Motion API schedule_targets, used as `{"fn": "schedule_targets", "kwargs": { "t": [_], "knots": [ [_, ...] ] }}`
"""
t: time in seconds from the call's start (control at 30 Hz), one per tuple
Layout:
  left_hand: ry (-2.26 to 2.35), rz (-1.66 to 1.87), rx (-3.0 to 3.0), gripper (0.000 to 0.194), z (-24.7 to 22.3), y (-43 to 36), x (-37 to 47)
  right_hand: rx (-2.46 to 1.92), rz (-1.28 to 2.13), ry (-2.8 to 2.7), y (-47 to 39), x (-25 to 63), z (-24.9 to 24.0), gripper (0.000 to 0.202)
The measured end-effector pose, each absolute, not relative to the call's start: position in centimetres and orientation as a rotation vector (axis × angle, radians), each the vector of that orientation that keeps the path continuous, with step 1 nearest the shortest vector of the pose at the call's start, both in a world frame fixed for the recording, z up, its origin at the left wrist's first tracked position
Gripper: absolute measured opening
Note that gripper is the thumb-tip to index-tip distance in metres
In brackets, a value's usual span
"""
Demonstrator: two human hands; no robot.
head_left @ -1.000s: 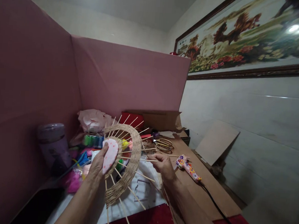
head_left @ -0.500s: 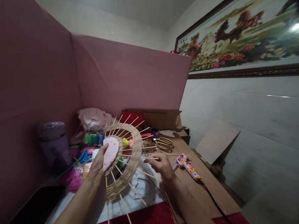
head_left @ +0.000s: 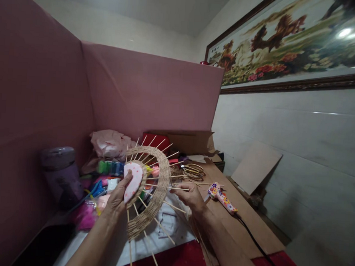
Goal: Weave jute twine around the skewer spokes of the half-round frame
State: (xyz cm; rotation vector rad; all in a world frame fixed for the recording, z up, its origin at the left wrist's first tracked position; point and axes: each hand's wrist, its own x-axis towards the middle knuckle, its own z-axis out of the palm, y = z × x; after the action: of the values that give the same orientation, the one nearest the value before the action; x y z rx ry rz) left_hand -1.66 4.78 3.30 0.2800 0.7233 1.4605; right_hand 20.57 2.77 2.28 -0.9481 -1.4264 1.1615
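Note:
My left hand grips a half-round woven twine piece by its centre, a white half-disc with pink dots. The thumb lies on the half-disc; the other fingers are hidden behind it. Thin wooden sticks fan out from the centre through a wide outer band of twine, with a gap between band and centre. At the band's right edge, my right hand is closed in a pinch at the outer end of one stick. Whether a twine strand is also between those fingers is hard to see.
A flower-patterned glue gun with a black cord lies on cardboard at right. Gold-handled scissors lie behind. Colourful bagged materials and a purple bottle stand left. Pink panels enclose the back and left.
The woven piece and my left hand appear slightly further right in the view. My right hand keeps its pinch at the band's edge. The camera view has shifted slightly.

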Motion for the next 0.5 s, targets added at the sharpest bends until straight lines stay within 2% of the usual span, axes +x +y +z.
{"fn": "schedule_targets", "kwargs": {
  "t": [0.23, 0.5],
  "knots": [
    [0.643, 1.398, 0.315, 0.028, 3.4, 4.7, -1.6, -0.991, 1.118, -1.404, 3.2, 20.8, 1.9, 0.027],
    [0.684, 1.545, 0.314, 0.023, 3.8, 4.8, -1.5, -0.988, 0.982, -1.446, 3.8, 21.6, 1.9, 0.034]
  ]
}}
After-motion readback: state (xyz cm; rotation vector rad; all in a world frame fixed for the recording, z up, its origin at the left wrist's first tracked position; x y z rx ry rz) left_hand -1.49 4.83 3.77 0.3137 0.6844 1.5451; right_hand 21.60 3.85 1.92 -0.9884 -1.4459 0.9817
